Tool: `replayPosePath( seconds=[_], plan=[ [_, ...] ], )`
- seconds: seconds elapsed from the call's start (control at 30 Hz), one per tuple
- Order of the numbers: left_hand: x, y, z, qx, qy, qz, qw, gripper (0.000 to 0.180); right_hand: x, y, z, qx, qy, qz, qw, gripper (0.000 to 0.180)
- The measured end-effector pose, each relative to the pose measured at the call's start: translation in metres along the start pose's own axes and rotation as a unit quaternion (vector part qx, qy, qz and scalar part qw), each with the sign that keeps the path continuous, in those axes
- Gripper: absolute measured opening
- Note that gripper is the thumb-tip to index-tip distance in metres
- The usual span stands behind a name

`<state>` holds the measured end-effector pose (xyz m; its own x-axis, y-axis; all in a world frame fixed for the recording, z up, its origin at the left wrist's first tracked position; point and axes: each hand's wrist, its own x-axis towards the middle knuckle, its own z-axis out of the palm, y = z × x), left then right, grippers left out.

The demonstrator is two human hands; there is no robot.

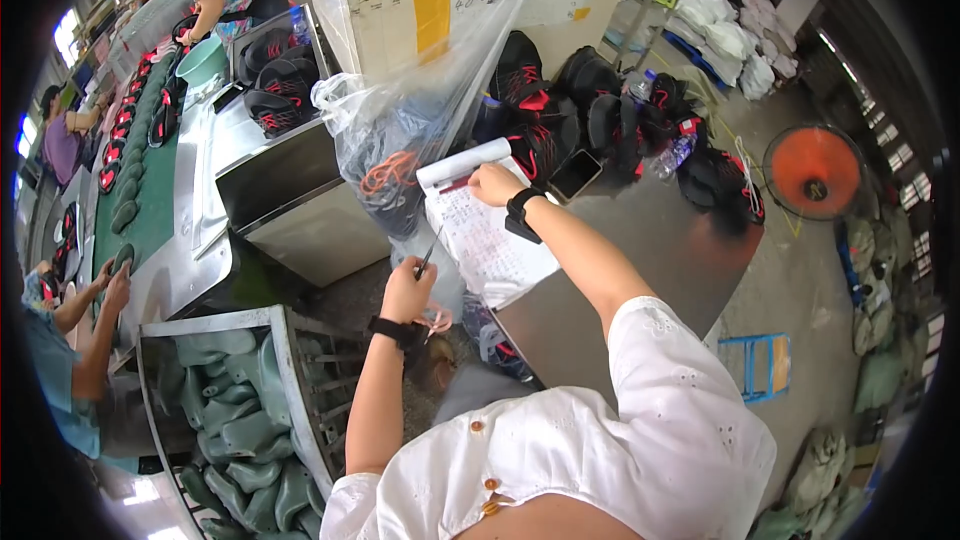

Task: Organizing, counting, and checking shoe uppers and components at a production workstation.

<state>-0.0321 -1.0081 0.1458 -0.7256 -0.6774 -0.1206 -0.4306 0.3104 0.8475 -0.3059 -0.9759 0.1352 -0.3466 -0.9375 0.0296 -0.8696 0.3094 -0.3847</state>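
Observation:
A notepad [490, 245] with handwritten sheets lies at the left edge of a metal table, its top pages folded back. My right hand [497, 184] rests on its upper part, fingers curled against the paper by the folded pages. My left hand [407, 290] is raised just left of the pad, closed around a slim dark pen [427, 258] that points up toward the sheet. A dark strap sits on each of my wrists. Beside the pad's top lies a phone [576, 175], and behind it stand several black-and-red shoes [545, 140].
A plastic bag [375, 135] with orange cord hangs left of the pad. A metal cage [280, 370] of green shoe lasts stands at lower left. Co-workers [85, 340] work along a green conveyor [140, 210]. An orange round fan-like object [815, 175] and a blue stool [755, 368] stand right.

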Motion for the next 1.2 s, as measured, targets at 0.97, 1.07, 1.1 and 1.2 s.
replayPosePath(
  seconds=[0.97,1.07,1.1,1.2],
  plan=[
    [0.138,-0.001,0.064,0.235,-0.060,0.401,0.883,0.038,-0.767,-0.135,0.104,0.146,0.144,0.724,0.659,0.021],
    [-0.066,0.167,0.093,0.207,-0.164,0.234,0.936,0.034,-0.827,-0.191,0.155,0.232,-0.020,0.802,0.550,0.022],
    [-0.092,0.174,0.104,0.154,-0.208,0.286,0.923,0.034,-0.843,-0.213,0.180,0.271,-0.060,0.796,0.537,0.022],
    [-0.168,0.191,0.163,0.225,-0.357,0.302,0.855,0.036,-0.889,-0.250,0.251,0.302,-0.145,0.741,0.582,0.025]
  ],
)
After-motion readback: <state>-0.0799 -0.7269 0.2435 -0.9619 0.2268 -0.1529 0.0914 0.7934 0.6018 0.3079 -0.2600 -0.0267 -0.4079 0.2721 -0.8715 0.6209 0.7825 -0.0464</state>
